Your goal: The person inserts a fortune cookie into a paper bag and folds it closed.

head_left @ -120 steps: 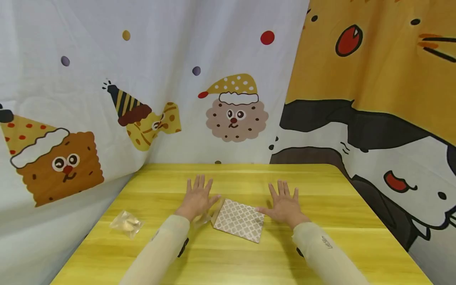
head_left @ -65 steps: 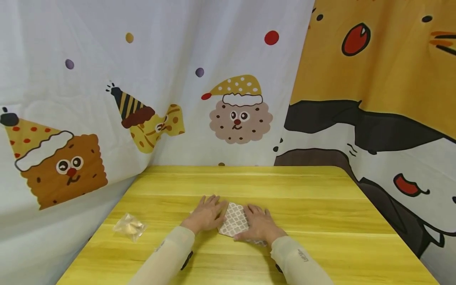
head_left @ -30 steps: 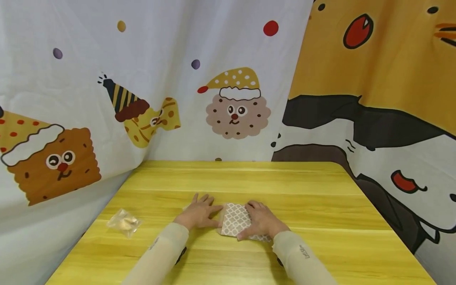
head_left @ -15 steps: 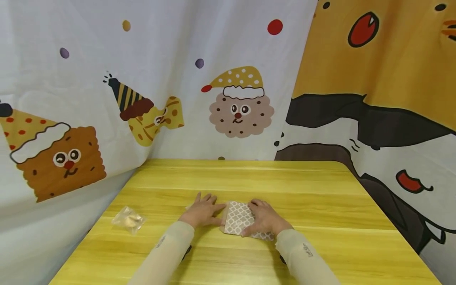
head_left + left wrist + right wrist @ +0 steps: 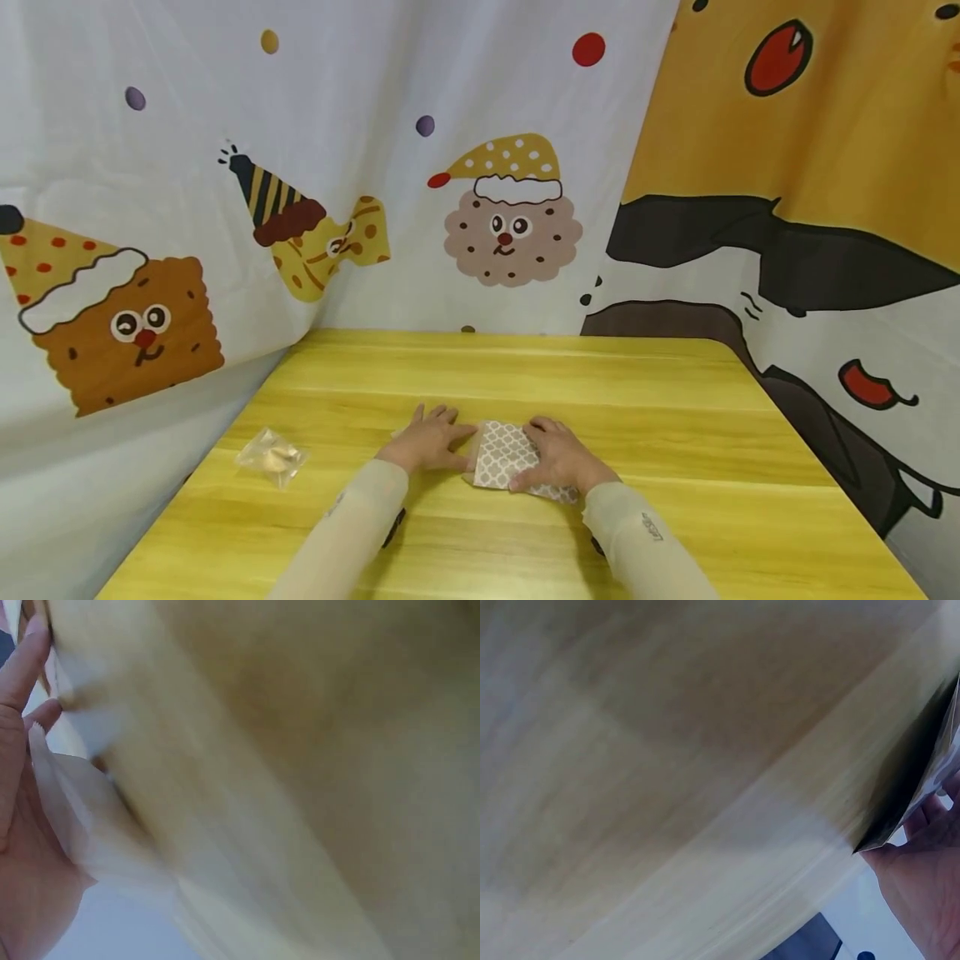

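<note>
A flat packet (image 5: 501,457) with a white-and-beige lattice pattern lies on the table, a plain tan flap along its left end. My right hand (image 5: 562,460) grips its right part, thumb on the near edge and fingers at the far edge. In the right wrist view, the packet's edge (image 5: 922,787) rises slightly over a dark shadow. My left hand (image 5: 429,440) rests at the tan flap, thumb and forefinger stretched to touch it, the other fingers spread. In the left wrist view, a translucent plastic bag (image 5: 82,810) lies against that palm. What the packet contains is hidden.
A clear plastic bag (image 5: 272,457) with small pale-gold pieces lies on the left of the yellow wood-grain table (image 5: 525,367). A cartoon-printed curtain (image 5: 360,100) hangs behind the table and along its sides.
Both hands came in from spread positions beside the packet; the right hand took hold of it and it turned slightly. In the last second the hands barely moved, while the head view shifted slightly.
</note>
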The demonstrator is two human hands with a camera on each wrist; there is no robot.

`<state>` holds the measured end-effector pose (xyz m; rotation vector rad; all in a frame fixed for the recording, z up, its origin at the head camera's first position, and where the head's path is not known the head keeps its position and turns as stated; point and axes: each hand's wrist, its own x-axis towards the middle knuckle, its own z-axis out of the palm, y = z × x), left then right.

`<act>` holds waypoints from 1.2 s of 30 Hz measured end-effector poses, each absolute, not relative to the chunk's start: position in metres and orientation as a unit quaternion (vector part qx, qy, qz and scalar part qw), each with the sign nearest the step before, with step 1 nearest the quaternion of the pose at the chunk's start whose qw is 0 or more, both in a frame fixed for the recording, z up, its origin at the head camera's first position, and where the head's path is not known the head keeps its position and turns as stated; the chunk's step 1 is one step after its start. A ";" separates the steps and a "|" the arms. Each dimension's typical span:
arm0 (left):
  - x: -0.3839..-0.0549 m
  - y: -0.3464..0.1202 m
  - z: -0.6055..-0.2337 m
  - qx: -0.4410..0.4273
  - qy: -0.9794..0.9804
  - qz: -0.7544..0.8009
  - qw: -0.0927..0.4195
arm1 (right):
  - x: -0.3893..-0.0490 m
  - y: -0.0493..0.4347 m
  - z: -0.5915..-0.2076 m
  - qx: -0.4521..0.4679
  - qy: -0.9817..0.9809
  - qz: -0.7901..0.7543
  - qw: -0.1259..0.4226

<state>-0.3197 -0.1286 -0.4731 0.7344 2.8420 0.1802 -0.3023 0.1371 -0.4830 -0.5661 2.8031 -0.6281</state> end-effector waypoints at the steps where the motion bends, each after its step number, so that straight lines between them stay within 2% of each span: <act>1: -0.320 -0.129 -0.472 0.248 0.962 0.061 0.100 | -0.302 0.137 -0.482 -0.193 0.952 -0.213 0.106; 10: -0.319 -0.130 -0.466 0.236 0.961 0.096 0.108 | -0.299 0.136 -0.476 -0.192 0.951 -0.217 0.111; 25: -0.313 -0.111 -0.463 0.264 0.944 0.196 -0.012 | -0.302 0.138 -0.480 -0.185 0.954 -0.208 0.114; 36: -0.300 -0.089 -0.469 0.220 0.907 0.360 -0.024 | -0.304 0.139 -0.482 -0.192 0.955 -0.200 0.108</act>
